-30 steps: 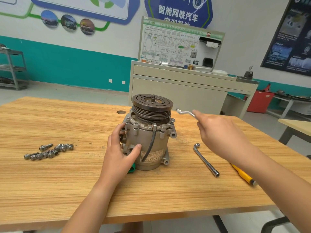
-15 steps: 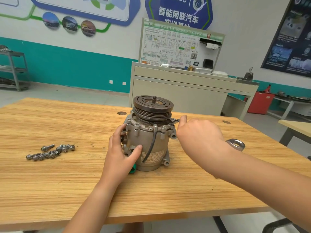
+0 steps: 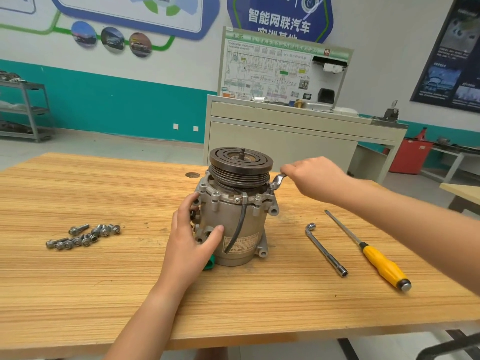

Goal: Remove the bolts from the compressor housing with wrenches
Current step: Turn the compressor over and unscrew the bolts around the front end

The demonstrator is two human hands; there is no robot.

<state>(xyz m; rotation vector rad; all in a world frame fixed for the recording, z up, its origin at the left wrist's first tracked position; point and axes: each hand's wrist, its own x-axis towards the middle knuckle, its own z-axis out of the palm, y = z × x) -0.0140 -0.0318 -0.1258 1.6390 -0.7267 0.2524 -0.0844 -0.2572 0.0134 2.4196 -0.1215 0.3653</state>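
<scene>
Head view showed the compressor housing (image 3: 233, 224) standing upright near the middle of the worktop (image 3: 104, 294), with its pulley (image 3: 241, 165) uppermost and a black cable (image 3: 240, 224) running down its front.

Your left hand (image 3: 192, 245) gripped the housing from its left side, fingers curved round the body and thumb pressed on the front beside the label. Your right hand (image 3: 314, 178) held the wrench (image 3: 278, 181), fingers closed round its handle. The wrench's bent end sat at the flange on the housing's upper right, just below the pulley. Whether it was seated on a bolt head could not be told.

The worktop was light, striped wood-grain laminate.
- A round insert (image 3: 192, 175) lay behind the housing.
- Loose bolts (image 3: 83, 236) lay clustered well to the left of it.
- A green cap (image 3: 210, 263) lay at the housing's base, beside your left wrist.
- An L-shaped socket wrench (image 3: 326, 249) and a yellow-handled screwdriver (image 3: 374, 255) lay side by side to its right, apart from each other.

Beyond the worktop stood a beige cabinet (image 3: 285, 144) carrying a wiring-diagram board (image 3: 272, 71). The wall behind was white above a teal band (image 3: 104, 105), with printed graphics and a blue sign. A grey metal shelf rack (image 3: 26, 110) stood at far left, a red container (image 3: 410, 157) at right, and a dark poster (image 3: 452, 61) hung at upper right. The corner of a second table (image 3: 462, 190) showed at the right edge.
</scene>
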